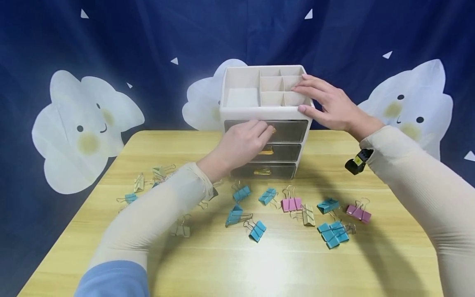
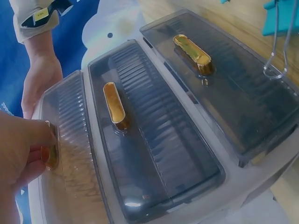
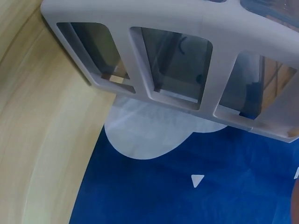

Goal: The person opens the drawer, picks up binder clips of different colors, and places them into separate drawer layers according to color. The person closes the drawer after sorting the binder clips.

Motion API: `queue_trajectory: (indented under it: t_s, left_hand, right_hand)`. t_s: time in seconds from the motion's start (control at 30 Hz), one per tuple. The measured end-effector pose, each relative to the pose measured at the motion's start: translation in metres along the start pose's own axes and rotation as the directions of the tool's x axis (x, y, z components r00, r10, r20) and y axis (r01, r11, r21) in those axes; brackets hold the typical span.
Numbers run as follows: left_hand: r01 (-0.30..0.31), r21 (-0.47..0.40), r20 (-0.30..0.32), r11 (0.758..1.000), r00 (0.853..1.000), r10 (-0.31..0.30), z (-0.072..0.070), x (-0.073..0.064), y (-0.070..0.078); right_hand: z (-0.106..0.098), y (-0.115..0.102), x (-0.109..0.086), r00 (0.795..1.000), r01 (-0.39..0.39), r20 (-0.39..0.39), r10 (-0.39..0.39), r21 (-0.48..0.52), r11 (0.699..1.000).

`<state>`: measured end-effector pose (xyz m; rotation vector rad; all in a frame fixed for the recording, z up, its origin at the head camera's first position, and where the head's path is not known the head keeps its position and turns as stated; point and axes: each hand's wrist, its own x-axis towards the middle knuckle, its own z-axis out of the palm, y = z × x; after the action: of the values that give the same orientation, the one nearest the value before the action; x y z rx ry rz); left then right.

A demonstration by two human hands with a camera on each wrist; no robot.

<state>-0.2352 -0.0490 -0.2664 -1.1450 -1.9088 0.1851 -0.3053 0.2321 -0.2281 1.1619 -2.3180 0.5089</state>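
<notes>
A white desktop organizer (image 1: 265,112) stands at the back of the table, with several grey see-through drawers under an open compartment top. My left hand (image 1: 245,142) pinches the gold handle (image 2: 52,156) of the top drawer (image 1: 292,132) between thumb and fingers; that drawer looks closed. Below it, the middle handle (image 2: 114,105) and the bottom handle (image 2: 192,52) are free. My right hand (image 1: 330,103) rests on the organizer's right top edge, its fingers extended over the small compartments. The right wrist view shows the organizer's side wall (image 3: 124,56) with window-like openings.
Several binder clips lie scattered in front of the organizer: blue clips (image 1: 257,230), pink clips (image 1: 291,204) and yellow clips (image 1: 308,215). More clips, such as a yellow one (image 1: 139,182), lie left beyond my left forearm. A blue cloud-print curtain (image 1: 159,24) hangs behind the wooden table (image 1: 297,268).
</notes>
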Motion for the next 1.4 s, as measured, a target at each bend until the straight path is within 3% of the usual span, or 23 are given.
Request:
queue_trajectory:
  t_s: [0.2, 0.53, 0.73, 0.97, 1.4]
  left_hand:
    - [-0.037, 0.025, -0.013, 0.999, 0.999, 0.037, 0.000, -0.001, -0.002]
    - [-0.007, 0.045, 0.039, 0.999, 0.999, 0.005, 0.002, 0.004, 0.000]
    - [-0.049, 0.038, -0.036, 0.998, 0.998, 0.050, -0.004, -0.001, 0.006]
    - [-0.111, 0.035, -0.122, 0.993, 0.986, 0.114, -0.013, -0.006, 0.016]
    - [-0.173, 0.065, -0.187, 0.983, 0.965, 0.182, -0.032, -0.015, 0.036]
  right_hand:
    - [-0.001, -0.001, 0.003, 0.997, -0.061, 0.047, 0.060, 0.022, 0.998]
    - [0.003, -0.001, 0.006, 0.992, -0.099, 0.079, 0.097, 0.026, 0.995]
    - [0.003, -0.003, 0.008, 0.989, -0.114, 0.098, 0.112, 0.017, 0.993]
    - [0.001, -0.002, 0.007, 0.986, -0.121, 0.115, 0.120, 0.002, 0.993]
    - [0.003, 0.000, 0.000, 0.993, -0.093, 0.076, 0.093, 0.006, 0.996]
